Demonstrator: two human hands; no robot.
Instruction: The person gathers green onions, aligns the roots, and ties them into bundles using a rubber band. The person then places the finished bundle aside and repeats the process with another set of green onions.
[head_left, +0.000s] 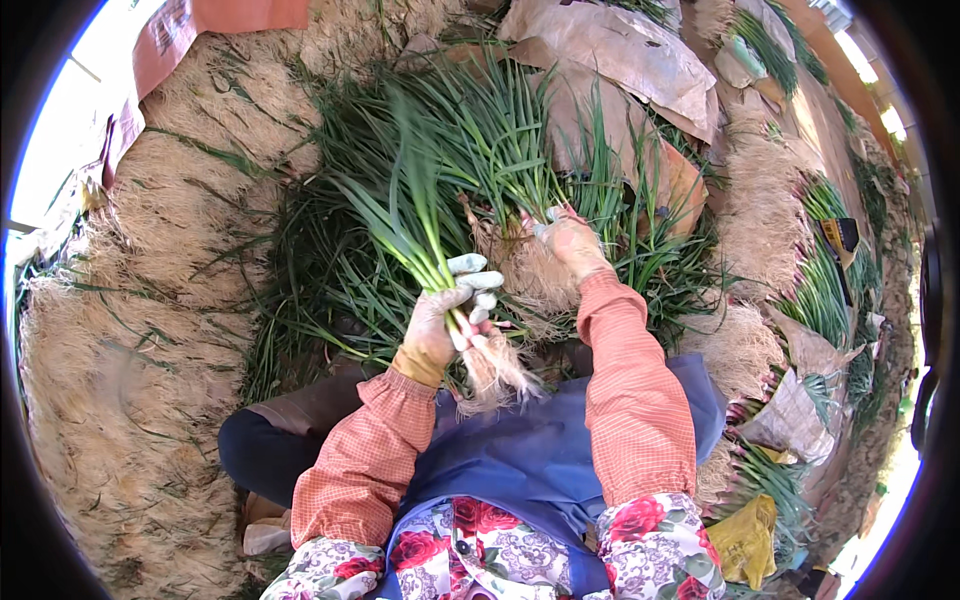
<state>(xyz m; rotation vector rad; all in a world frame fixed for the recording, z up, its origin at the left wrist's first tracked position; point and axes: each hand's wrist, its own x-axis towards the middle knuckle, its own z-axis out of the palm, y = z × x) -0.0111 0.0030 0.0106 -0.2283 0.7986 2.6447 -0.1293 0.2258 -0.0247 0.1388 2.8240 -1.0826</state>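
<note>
My gloved left hand (452, 300) is closed around a small bunch of green onions (431, 262). Their green leaves point up and away, and the pale bulbs and stringy roots (491, 367) hang below my fist over my lap. Farther off and to the right, my gloved right hand (568, 236) has its fingers at the stem bases of a heap of green onions (487, 142). Whether those fingers grip any stems is hard to see. Below that hand spreads a mass of tan roots (536, 277).
Tan root mats (150, 360) of stacked onions cover the left side. Brown paper sheets (615, 67) lie over the heap at the top. Bundled onions (817, 292) line the right, near a yellow plastic bag (746, 540). A blue apron (517, 442) covers my lap.
</note>
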